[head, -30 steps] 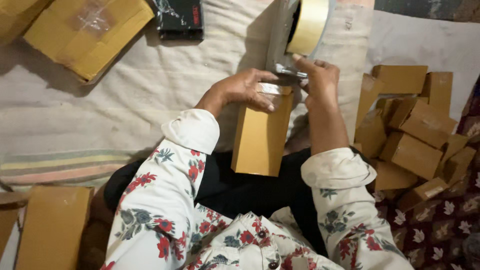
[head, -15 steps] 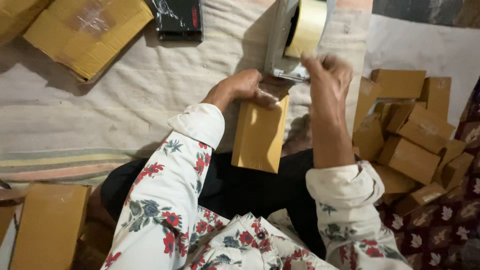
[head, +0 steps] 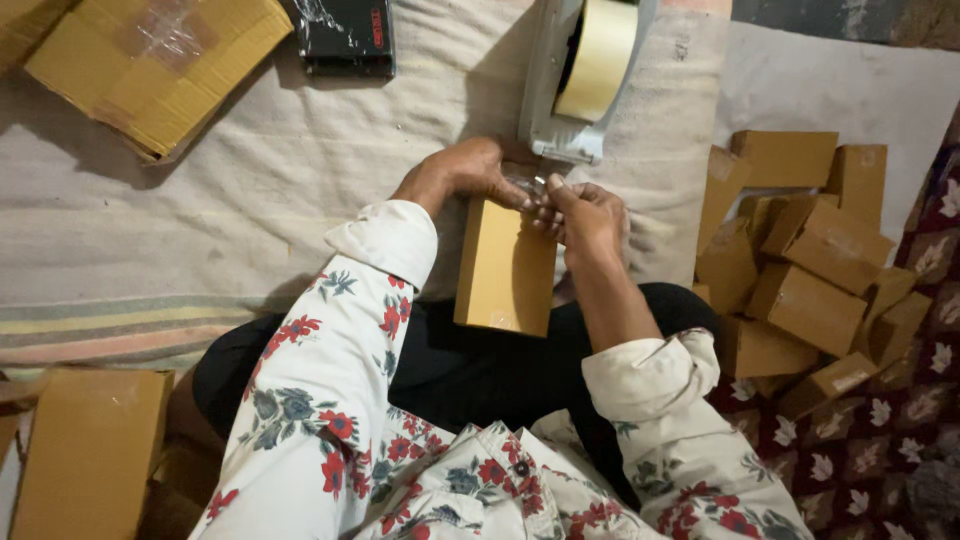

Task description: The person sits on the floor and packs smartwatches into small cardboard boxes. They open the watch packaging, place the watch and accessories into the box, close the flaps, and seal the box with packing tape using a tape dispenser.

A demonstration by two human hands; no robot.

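A small brown cardboard box (head: 506, 270) rests upright on my lap. My left hand (head: 468, 172) grips its top left edge. My right hand (head: 587, 215) is at its top right corner, fingers pinched on a strip of clear tape (head: 530, 190) over the box's top. Just beyond both hands stands a grey tape dispenser (head: 560, 110) with a roll of pale tape (head: 598, 58).
A heap of several small brown boxes (head: 810, 270) lies to my right. A large cardboard carton (head: 150, 70) and a black packet (head: 345, 38) lie at the far left on the pale blanket (head: 200, 210). Another brown box (head: 90, 450) sits at my lower left.
My right hand has come down from the dispenser to the top of the box, drawing tape with it. The left hand stays on the box.
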